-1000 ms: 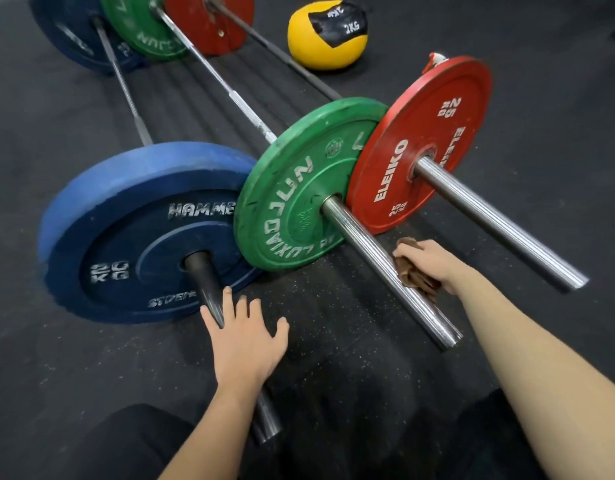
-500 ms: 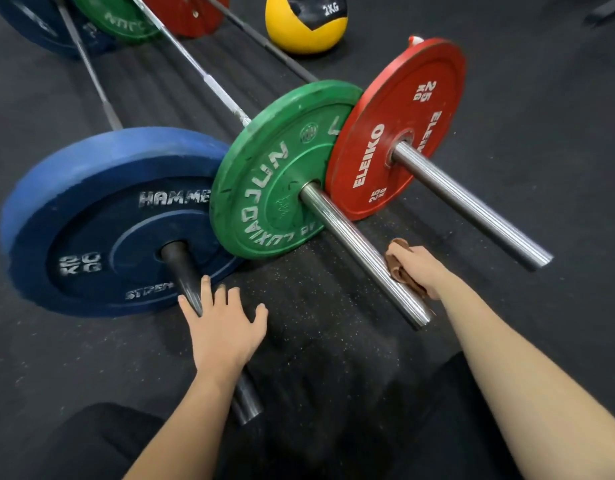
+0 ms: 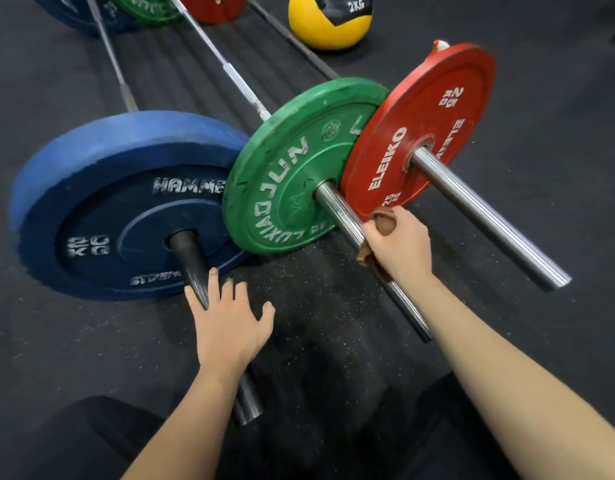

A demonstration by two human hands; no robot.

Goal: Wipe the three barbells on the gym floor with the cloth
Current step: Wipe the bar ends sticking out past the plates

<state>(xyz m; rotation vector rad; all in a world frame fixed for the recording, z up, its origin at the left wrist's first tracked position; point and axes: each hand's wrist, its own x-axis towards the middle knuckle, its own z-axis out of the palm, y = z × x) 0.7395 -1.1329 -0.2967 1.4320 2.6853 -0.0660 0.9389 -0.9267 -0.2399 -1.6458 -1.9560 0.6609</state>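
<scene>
At lower left the left hand [image 3: 230,327] stays spread flat on the blue-plate sleeve [image 3: 191,268]. Centre right, the right hand [image 3: 398,245], fist pressed around the cloth [image 3: 382,225], has slid up the middle sleeve [image 3: 340,211] toward the green plate [image 3: 285,181]; wiping is underway.

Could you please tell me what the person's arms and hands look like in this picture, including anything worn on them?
Both forearms are bare, with no sleeves in view. The left hand and right hand wear no gloves, rings, watch or wristband. No markings show.
</scene>
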